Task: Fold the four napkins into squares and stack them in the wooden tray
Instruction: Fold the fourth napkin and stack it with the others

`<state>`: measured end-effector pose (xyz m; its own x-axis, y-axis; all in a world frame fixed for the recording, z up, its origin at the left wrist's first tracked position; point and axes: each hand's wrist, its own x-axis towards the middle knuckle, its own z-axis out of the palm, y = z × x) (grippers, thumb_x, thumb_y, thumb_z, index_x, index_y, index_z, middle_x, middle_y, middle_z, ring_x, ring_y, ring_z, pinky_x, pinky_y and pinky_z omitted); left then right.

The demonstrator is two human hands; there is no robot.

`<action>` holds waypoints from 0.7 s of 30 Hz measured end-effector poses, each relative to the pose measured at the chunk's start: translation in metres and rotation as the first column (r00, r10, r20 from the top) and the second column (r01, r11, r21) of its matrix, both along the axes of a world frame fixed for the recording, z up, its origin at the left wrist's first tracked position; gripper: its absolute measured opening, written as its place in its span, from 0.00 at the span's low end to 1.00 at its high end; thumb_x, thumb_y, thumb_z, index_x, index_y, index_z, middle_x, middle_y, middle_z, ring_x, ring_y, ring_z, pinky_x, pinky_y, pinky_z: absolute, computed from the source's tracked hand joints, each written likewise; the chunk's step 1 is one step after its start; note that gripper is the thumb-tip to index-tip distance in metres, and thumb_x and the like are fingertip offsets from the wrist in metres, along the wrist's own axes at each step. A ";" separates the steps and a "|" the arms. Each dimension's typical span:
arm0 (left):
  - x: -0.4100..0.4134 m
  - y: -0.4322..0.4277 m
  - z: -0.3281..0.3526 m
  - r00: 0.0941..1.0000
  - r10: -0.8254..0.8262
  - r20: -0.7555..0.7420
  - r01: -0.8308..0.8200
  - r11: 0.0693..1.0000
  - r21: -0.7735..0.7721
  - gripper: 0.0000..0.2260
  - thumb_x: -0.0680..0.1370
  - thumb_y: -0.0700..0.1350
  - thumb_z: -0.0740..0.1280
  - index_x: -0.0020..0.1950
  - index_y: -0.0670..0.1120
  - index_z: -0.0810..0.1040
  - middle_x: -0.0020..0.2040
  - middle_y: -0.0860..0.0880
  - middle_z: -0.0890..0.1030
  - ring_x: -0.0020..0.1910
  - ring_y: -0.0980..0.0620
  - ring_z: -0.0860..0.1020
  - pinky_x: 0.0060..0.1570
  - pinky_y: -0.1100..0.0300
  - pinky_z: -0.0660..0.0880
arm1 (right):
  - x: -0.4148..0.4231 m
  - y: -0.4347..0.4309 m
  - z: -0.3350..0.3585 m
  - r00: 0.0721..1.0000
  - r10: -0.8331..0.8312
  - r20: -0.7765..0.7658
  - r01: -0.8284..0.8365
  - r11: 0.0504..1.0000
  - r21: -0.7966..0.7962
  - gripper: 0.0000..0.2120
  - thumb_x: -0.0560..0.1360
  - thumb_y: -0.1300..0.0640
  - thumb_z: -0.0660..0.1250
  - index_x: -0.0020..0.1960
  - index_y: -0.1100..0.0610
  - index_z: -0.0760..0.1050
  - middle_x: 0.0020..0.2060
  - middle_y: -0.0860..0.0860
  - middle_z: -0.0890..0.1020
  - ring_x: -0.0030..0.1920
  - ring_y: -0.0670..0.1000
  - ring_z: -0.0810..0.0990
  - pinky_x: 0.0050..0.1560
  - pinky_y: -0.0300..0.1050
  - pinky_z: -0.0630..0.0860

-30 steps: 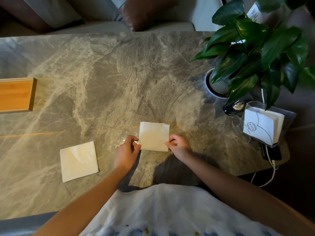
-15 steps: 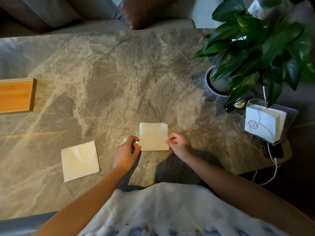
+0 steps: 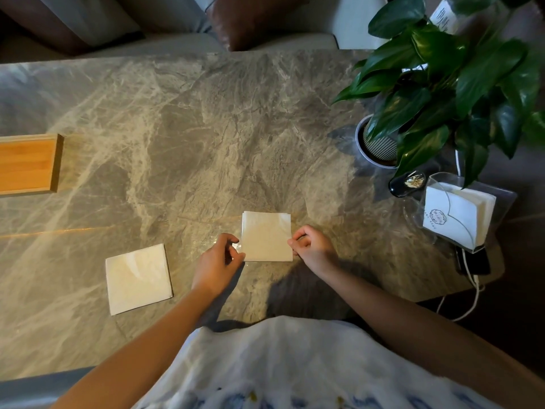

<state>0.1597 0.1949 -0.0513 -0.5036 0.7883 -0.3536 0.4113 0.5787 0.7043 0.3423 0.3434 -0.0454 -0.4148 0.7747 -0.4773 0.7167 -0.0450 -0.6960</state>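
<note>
A folded white napkin [image 3: 267, 236] lies flat on the marble table [image 3: 206, 128], straight in front of me. My left hand [image 3: 218, 261] pinches its lower left corner with curled fingers. My right hand [image 3: 312, 246] pinches its right edge. A second folded square napkin [image 3: 138, 278] lies to the left, apart from both hands. The wooden tray [image 3: 29, 163] sits at the table's far left edge, partly out of view, with nothing seen in it.
A clear holder with a stack of white napkins [image 3: 458, 216] stands at the right. Behind it is a potted plant [image 3: 442, 84] with broad leaves, and a small black object [image 3: 408, 184]. A phone and cable [image 3: 474, 264] lie at the right edge.
Both hands stay at the napkin's sides with hardly any movement. The napkin's top layers now lie flatter and more squarely aligned.
</note>
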 end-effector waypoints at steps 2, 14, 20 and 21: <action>-0.006 -0.004 0.004 0.997 -0.019 -0.074 0.022 0.999 0.031 0.11 0.75 0.50 0.67 0.55 0.55 0.70 0.41 0.56 0.78 0.41 0.56 0.77 0.42 0.57 0.75 | 0.007 0.005 0.005 0.998 0.052 0.038 -0.057 0.990 0.127 0.06 0.73 0.50 0.70 0.45 0.50 0.74 0.37 0.45 0.79 0.39 0.47 0.79 0.40 0.45 0.76; 0.001 0.028 -0.004 0.548 -0.634 -0.546 0.527 0.769 -0.363 0.30 0.78 0.60 0.42 0.77 0.48 0.43 0.78 0.50 0.42 0.74 0.49 0.37 0.72 0.41 0.39 | -0.026 -0.012 0.011 0.643 0.609 0.465 -0.761 0.575 0.301 0.34 0.78 0.42 0.57 0.78 0.52 0.47 0.78 0.46 0.44 0.78 0.47 0.41 0.75 0.60 0.42; -0.005 0.019 -0.014 0.584 -0.651 -0.486 0.495 0.759 -0.423 0.29 0.81 0.56 0.45 0.75 0.46 0.35 0.76 0.49 0.35 0.75 0.49 0.36 0.72 0.41 0.37 | -0.017 -0.011 -0.005 0.629 0.584 0.513 -0.759 0.603 0.245 0.37 0.78 0.44 0.58 0.78 0.51 0.41 0.78 0.44 0.41 0.77 0.46 0.39 0.74 0.61 0.38; -0.004 0.017 -0.014 0.593 -0.645 -0.483 0.492 0.764 -0.417 0.29 0.81 0.56 0.45 0.75 0.46 0.34 0.76 0.49 0.34 0.75 0.49 0.35 0.72 0.42 0.37 | -0.014 -0.009 -0.006 0.633 0.582 0.510 -0.757 0.605 0.249 0.37 0.78 0.44 0.59 0.78 0.51 0.40 0.78 0.44 0.41 0.77 0.46 0.40 0.74 0.61 0.38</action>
<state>0.1559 0.2123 -0.0650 -0.1363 0.9238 -0.3578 0.9776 0.1840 0.1025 0.3281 0.3340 -0.0516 -0.7709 0.4863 -0.4115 0.6015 0.7683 -0.2190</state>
